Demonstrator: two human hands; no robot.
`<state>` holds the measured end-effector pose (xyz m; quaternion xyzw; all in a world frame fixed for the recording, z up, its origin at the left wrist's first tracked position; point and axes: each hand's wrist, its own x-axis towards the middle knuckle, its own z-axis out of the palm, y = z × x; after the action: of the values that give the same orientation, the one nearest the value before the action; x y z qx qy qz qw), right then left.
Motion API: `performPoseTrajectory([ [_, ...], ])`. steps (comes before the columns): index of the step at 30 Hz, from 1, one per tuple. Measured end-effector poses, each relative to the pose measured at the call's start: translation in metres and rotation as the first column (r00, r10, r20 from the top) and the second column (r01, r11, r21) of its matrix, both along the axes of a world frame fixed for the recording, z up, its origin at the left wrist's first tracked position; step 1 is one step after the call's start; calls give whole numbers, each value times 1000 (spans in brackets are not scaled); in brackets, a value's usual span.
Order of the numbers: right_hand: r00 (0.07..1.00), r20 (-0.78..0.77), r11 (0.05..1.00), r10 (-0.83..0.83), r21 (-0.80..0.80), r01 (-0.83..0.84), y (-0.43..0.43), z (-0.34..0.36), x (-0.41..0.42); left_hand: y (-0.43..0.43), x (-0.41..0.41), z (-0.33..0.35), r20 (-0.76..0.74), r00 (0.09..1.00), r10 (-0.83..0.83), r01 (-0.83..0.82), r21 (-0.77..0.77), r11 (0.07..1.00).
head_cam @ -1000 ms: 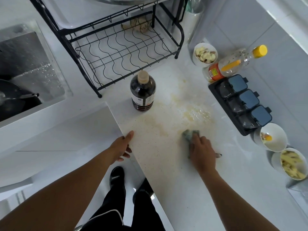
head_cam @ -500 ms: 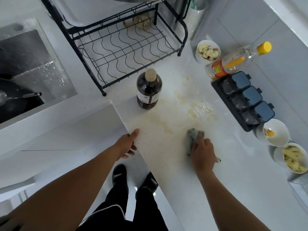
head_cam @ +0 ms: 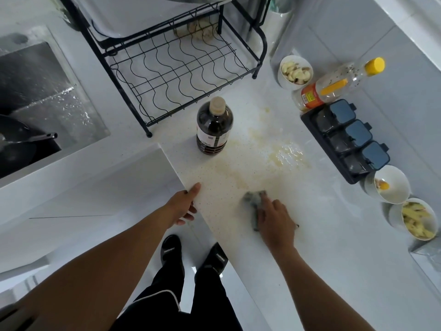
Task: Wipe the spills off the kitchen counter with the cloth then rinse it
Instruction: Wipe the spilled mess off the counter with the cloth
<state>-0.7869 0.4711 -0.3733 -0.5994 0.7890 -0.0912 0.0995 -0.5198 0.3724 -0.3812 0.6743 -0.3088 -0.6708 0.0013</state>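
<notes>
Head view shows the cloth (head_cam: 254, 199), a small grey-green wad, lying on the kitchen counter (head_cam: 334, 235) just below the centre of the frame, pressed flat under the right hand (head_cam: 274, 217), whose fingers lie spread over it and push down rather than pinch. Compared with a second ago, the hand and cloth have slid leftward across the counter, from under the wet patch toward the front edge, so a wiping stroke is under way along the lower fringe of the mess. The spills (head_cam: 284, 155) themselves look unchanged: a glossy yellowish puddle at centre right and a paler brownish smear trailing down toward the cloth. By that showing, most of the wiping remains, and the rinse has not begun.

The left hand (head_cam: 182, 206) keeps its place at the counter's front edge, thumb on top and fingers curled under the lip, bracing.

Just above the smear stands a dark sauce bottle (head_cam: 214, 126), touching the stained area; it would likely need shifting to clean beneath. A black seasoning box (head_cam: 346, 139) borders the puddle on the right, with an oil bottle (head_cam: 334, 88) and white bowls (head_cam: 387, 187) beyond. A wire dish rack (head_cam: 181, 75) fills the upper centre, and the sink (head_cam: 45, 96) for rinsing sits at upper left.
</notes>
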Motion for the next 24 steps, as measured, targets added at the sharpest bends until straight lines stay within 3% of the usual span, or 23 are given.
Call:
performPoseTrajectory([
  [1, 988, 34, 988, -153, 1, 153, 2, -1, 8, 0, -1, 0, -3, 1000, 4, -4, 2, 1000],
  [2, 991, 35, 991, -131, 6, 131, 4, -3, 19, 1, -1, 0, -8, 1000, 11, -11, 2, 1000],
  [3, 999, 18, 999, 48, 19, -49, 9, -6, 30, 2, -2, 1, -15, 1000, 17, -17, -1, 1000],
  [5, 890, -38, 891, 454, 29, -453, 17, -8, 34, 2, -3, 2, -19, 1000, 20, -20, -5, 1000],
  [6, 875, -43, 876, 482, 46, -480, 15, -5, 29, 2, -3, 2, -17, 1000, 19, -19, -6, 1000],
  [7, 926, -12, 925, 377, 58, -376, 10, -2, 24, 2, -3, 2, -16, 1000, 17, -18, -10, 1000],
  [8, 985, 44, 985, 165, 47, -167, 6, 2, 23, 1, -2, 2, -12, 1000, 16, -17, -14, 1000],
  [9, 996, 74, 998, -39, 55, 35, 5, 3, 24, 1, -2, 1, -10, 1000, 17, -17, -18, 1000],
  [10, 990, 89, 993, -108, 58, 103, 5, 3, 29, 2, -2, 1, -10, 1000, 19, -19, -19, 1000],
  [12, 991, 57, 991, 124, 39, -126, 9, 1, 42, 3, -3, -2, -21, 1000, 23, -24, -22, 999],
  [14, 905, 50, 904, 423, 43, -425, 16, 2, 45, 5, -3, -4, -19, 999, 33, -34, -25, 999],
  [17, 806, 56, 804, 589, 65, -591, 11, 6, 11, 2, -3, -5, 11, 999, 32, -32, -31, 999],
  [20, 868, 24, 858, 496, 138, -494, -6, 9, -50, -8, 3, -5, 46, 997, 66, -64, -61, 996],
  [22, 963, -17, 944, 271, 201, -262, -21, 9, -101, -17, 9, -7, 75, 988, 137, -130, -92, 987],
  [24, 999, -43, 977, 3, 213, 7, -36, 9, -149, -24, 12, -11, 93, 973, 211, -201, -104, 974],
])
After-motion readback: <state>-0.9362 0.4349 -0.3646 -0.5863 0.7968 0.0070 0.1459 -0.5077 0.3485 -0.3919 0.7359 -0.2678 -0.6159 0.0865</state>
